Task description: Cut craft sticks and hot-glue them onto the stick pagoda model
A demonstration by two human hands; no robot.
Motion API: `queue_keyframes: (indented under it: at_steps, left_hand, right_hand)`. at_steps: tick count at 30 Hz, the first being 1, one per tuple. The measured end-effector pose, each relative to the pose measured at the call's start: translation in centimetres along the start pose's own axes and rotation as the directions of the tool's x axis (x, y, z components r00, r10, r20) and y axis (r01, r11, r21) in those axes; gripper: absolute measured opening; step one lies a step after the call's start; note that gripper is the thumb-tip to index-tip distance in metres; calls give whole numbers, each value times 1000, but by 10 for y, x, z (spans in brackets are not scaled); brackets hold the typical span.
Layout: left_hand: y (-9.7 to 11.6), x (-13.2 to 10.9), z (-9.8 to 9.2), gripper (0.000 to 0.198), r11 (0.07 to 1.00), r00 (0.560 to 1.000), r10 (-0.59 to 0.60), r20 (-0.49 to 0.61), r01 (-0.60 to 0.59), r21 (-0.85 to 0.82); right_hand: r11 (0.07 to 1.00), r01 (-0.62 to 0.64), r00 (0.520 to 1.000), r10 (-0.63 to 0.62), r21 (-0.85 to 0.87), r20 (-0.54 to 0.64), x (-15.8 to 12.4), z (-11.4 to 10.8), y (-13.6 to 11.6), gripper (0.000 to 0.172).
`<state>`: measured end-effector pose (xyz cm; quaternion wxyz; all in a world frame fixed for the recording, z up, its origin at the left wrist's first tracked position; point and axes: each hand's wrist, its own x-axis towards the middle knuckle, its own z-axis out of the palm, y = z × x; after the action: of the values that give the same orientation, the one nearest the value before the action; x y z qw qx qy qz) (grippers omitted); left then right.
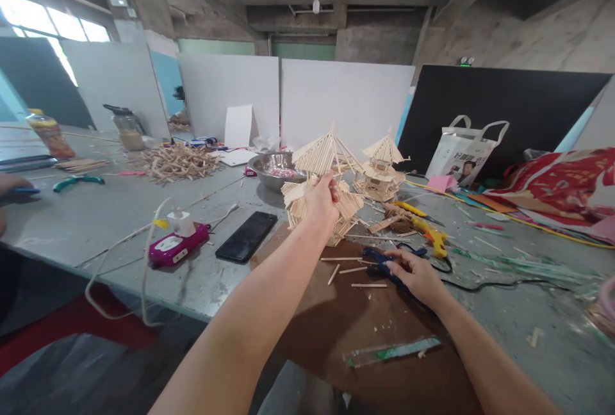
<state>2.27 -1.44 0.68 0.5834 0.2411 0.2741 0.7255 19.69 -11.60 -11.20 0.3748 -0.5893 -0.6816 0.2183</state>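
My left hand (321,202) grips a small pagoda model (318,157) made of thin wooden sticks, its fingers closed around the part between the upper pointed roof and the wider lower roof. The hand hides much of the model's middle. My right hand (417,277) is low over the brown board (327,332), thumb and fingers closed on a dark blue-handled hand tool (382,260), which looks like pliers; its jaws are hard to make out. Several loose sticks (369,285) lie just left of the tool. Behind the held model stands a second stick pagoda (379,175).
A yellow glue gun (432,235) and yellow-handled cutter (416,210) lie right of the models. A metal bowl (269,175) stands behind. Leftward are a black phone (246,237), a purple power strip (177,245) with trailing cord and a stick pile (180,162). Another person's hand (14,184) shows far left.
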Motion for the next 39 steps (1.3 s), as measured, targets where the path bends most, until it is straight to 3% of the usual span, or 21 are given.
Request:
queue_keyframes:
  at_steps: [18, 22, 26, 30, 35, 39]
  left_hand:
    - [0, -2, -2, 23, 999, 1000, -26, 14, 26, 35]
    - [-2, -10, -14, 22, 997, 996, -10, 87, 4, 73]
    - [-5, -27, -31, 18, 979, 974, 70, 216, -109, 175]
    - [-12, -43, -49, 20, 910, 955, 119, 270, -214, 355]
    - [-26, -54, -67, 18, 727, 906, 157, 392, -374, 575]
    - [-32, -56, -73, 17, 627, 878, 143, 456, -437, 645]
  right_hand:
    - [999, 41, 998, -43, -27, -47, 0, -1, 2, 33]
    - [998, 3, 987, -12, -58, -158, 4, -8, 6, 33]
    - [986, -124, 938, 80, -112, -336, 9, -21, 17, 30]
    - [928, -272, 900, 151, -255, -410, 13, -32, 29, 22]
    - [841, -355, 922, 242, -408, -303, 13, -34, 32, 19]
    - [827, -337, 937, 247, -450, -248, 11, -32, 26, 23]
